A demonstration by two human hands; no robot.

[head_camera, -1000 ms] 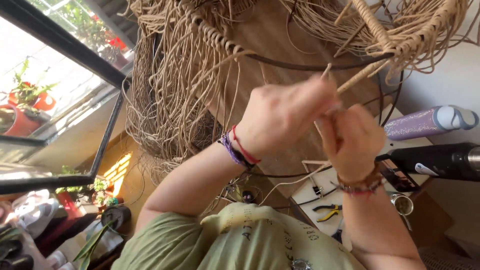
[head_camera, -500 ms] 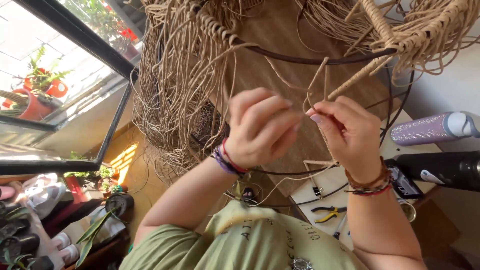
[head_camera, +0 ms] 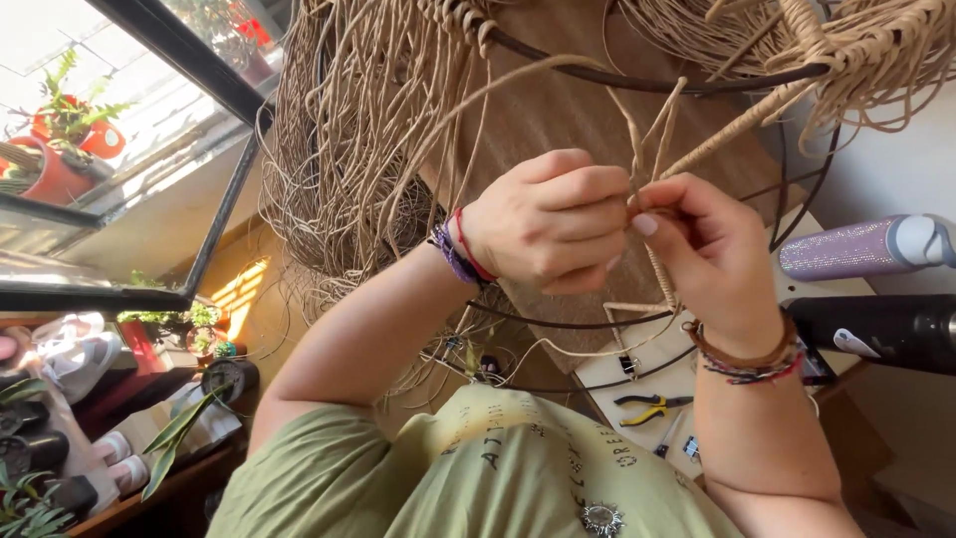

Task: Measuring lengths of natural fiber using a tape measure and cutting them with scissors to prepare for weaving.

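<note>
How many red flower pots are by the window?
2. One red flower pot sits low at the far left edge, and another red pot is just behind it, up and right. More may be hidden outside the view.

I count two red plant pots [head_camera: 60,159], one pair of yellow-handled pliers [head_camera: 652,406] and one purple glitter bottle [head_camera: 856,247] around me.

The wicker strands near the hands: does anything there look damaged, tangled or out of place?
Nothing looks damaged. The left hand and right hand pinch thin wicker strands where they meet. Behind them, loose strands hang in a messy bundle from the dark wire ring, unwoven but not broken. Yellow-handled pliers lie on the white surface.
</note>
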